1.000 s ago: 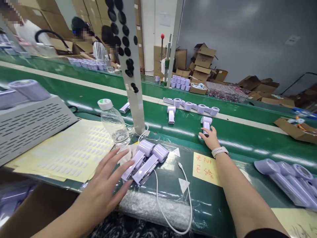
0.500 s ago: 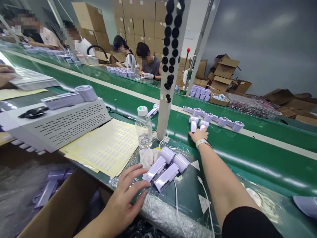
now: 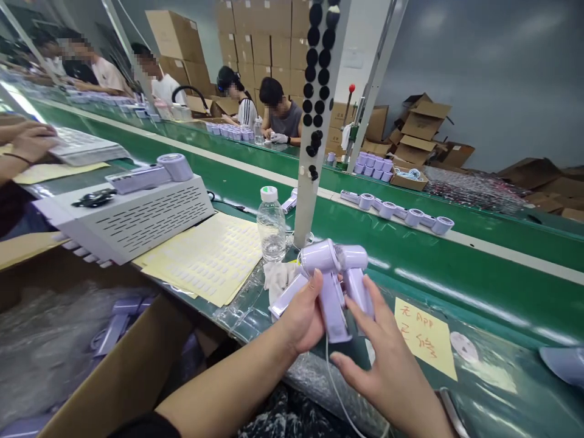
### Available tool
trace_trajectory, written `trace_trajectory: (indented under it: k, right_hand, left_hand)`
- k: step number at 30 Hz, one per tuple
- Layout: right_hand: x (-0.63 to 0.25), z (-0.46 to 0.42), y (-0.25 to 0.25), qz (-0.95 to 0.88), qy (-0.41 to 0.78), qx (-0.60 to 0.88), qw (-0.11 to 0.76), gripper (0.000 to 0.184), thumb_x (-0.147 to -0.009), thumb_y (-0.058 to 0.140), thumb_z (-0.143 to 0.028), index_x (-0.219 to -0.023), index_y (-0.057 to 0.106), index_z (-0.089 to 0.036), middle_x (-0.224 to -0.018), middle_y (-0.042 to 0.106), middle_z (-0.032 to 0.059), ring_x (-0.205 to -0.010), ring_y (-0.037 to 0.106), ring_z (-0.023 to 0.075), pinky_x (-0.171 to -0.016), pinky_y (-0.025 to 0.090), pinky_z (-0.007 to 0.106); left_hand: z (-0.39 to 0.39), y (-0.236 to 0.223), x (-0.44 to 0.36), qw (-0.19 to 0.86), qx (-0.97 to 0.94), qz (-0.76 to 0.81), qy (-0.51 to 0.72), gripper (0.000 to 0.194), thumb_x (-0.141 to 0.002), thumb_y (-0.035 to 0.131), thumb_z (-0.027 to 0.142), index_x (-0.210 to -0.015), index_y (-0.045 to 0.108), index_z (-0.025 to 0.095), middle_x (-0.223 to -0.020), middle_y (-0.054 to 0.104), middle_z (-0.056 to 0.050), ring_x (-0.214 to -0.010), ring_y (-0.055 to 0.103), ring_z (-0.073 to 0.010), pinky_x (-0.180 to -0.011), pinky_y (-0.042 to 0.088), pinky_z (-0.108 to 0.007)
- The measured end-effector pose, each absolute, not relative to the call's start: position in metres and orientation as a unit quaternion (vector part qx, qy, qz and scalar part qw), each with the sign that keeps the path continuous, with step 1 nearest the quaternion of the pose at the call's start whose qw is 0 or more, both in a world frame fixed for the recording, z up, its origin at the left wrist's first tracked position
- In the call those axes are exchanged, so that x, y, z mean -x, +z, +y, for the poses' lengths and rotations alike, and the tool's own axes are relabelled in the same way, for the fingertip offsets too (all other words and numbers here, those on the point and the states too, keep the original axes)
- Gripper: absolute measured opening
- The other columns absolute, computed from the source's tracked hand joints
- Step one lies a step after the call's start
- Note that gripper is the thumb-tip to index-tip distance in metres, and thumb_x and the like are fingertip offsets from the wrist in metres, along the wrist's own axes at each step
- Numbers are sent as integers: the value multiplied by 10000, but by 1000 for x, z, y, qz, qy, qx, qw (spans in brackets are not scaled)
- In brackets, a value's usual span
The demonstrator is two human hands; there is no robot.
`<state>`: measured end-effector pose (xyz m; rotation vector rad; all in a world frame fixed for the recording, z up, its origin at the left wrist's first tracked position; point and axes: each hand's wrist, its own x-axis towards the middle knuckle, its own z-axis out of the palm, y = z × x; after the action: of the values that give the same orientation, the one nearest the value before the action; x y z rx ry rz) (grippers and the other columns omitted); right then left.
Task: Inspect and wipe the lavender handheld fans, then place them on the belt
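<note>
My left hand grips a lavender handheld fan, its thumb on the handle just under the round head. A second lavender fan stands close on the right, its handle between the fingers of my right hand. That hand's thumb is spread away from the fan. Another lavender fan lies on the bench behind my left hand, partly hidden. Beside it is a crumpled white cloth. A white cable hangs below the held fans.
A water bottle and yellow label sheets lie left, by a vented grey box. A white post rises ahead. Several fans line the green conveyor. A handwritten yellow note lies right. Co-workers sit opposite.
My right hand has come back from the conveyor, and the two fans it was touching there are gone from the belt. My left hand has moved right and now grips a fan.
</note>
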<state>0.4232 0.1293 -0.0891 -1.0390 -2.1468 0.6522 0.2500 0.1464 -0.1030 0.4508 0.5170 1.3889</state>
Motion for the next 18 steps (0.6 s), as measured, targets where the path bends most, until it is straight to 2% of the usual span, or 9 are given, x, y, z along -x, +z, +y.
trace_trajectory:
  k: [2, 4, 5, 6, 8, 11, 12, 15, 18]
  right_hand:
    - [-437, 130, -100, -831, 246, 399, 300, 391, -983, 586, -511, -1213, 732, -230, -1557, 467, 134, -1350, 522, 386, -1031, 527, 540]
    - [-447, 143, -116, -817, 190, 452, 303, 441, -1071, 385, -468, -979, 729, -209, -1256, 685, 156, -1131, 666, 343, -923, 584, 501]
    - [-449, 151, -125, -806, 135, 490, 302, 467, -1081, 335, -448, -917, 694, -199, -1141, 708, 170, -1079, 671, 352, -907, 577, 527]
    - [-448, 158, -135, -800, 98, 509, 303, 464, -1071, 330, -445, -855, 652, -190, -1114, 692, 203, -1101, 641, 388, -929, 545, 582]
    - [-442, 165, -151, -812, 71, 505, 282, 405, -1051, 340, -413, -812, 587, -201, -1136, 655, 226, -1160, 581, 412, -966, 501, 611]
    - [-434, 159, -163, -834, 75, 485, 253, 309, -1041, 332, -333, -852, 549, -220, -1019, 644, 166, -1002, 602, 343, -864, 541, 508]
    - [-434, 155, -163, -831, 67, 494, 249, 282, -1035, 344, -337, -890, 553, -215, -1006, 628, 167, -959, 589, 342, -833, 537, 505]
    - [-440, 147, -162, -802, 28, 548, 238, 281, -996, 386, -380, -951, 560, -163, -1065, 566, 262, -978, 526, 426, -822, 482, 606]
    - [-446, 145, -163, -786, 20, 580, 212, 237, -940, 422, -365, -850, 528, -174, -1037, 545, 299, -971, 502, 473, -802, 455, 636]
  left_hand:
    - [143, -108, -247, 734, -214, 242, 597, 526, -694, 836, 616, -888, 732, 139, -870, 768, -91, -807, 725, -227, -799, 574, -328]
    - [137, -111, -240, 741, -235, 242, 581, 516, -682, 851, 602, -857, 746, 128, -835, 764, -86, -744, 713, -195, -730, 566, -287]
    - [135, -110, -237, 739, -243, 239, 581, 526, -678, 848, 611, -853, 753, 124, -843, 767, -89, -750, 714, -190, -724, 565, -274]
    - [133, -108, -234, 734, -247, 235, 588, 541, -673, 845, 623, -853, 758, 121, -864, 772, -95, -779, 721, -194, -738, 569, -270]
    - [131, -102, -229, 721, -251, 221, 607, 556, -673, 835, 640, -866, 762, 124, -918, 781, -103, -880, 736, -225, -804, 581, -289]
    - [131, -95, -221, 704, -244, 202, 635, 583, -659, 816, 681, -890, 757, 149, -963, 783, -95, -988, 737, -279, -897, 583, -367]
    - [131, -93, -219, 697, -241, 199, 645, 616, -638, 807, 714, -890, 755, 155, -967, 782, -97, -1003, 736, -296, -914, 581, -392]
    - [130, -91, -214, 678, -246, 194, 665, 702, -558, 788, 795, -857, 742, 162, -1011, 777, -120, -1020, 729, -331, -931, 576, -437]
    - [129, -89, -215, 672, -267, 187, 665, 686, -554, 772, 815, -783, 715, 171, -999, 771, -122, -1001, 731, -331, -919, 581, -448]
